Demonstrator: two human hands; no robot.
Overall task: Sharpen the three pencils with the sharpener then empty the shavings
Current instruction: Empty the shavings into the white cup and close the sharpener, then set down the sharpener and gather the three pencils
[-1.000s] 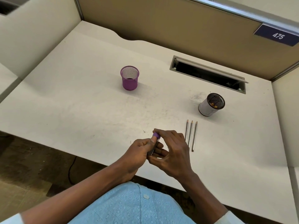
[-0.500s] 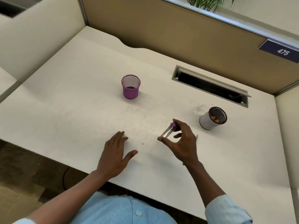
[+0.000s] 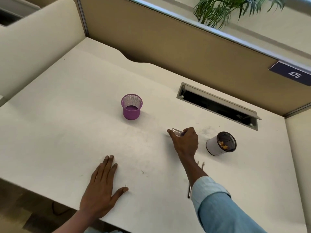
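Sharpener (image 3: 177, 132) is pinched in your right hand (image 3: 185, 143), over the middle of the tabletop (image 3: 67, 132).
It's lying nearly level, long axis running left-right. The clear end points at the left edge and the purple cap is tucked in your fingers (image 3: 190, 131). Your left hand (image 3: 101, 187) lies flat near the front edge, fingers relaxed, gripping nothing. The purple mesh cup (image 3: 132, 108) stands toward the back, only its purple floor showing inside. The white cup (image 3: 212, 146) right of your hand has orange-ish bits inside. The pencils (image 3: 203, 165) peek out by your forearm, tips toward the far edge.
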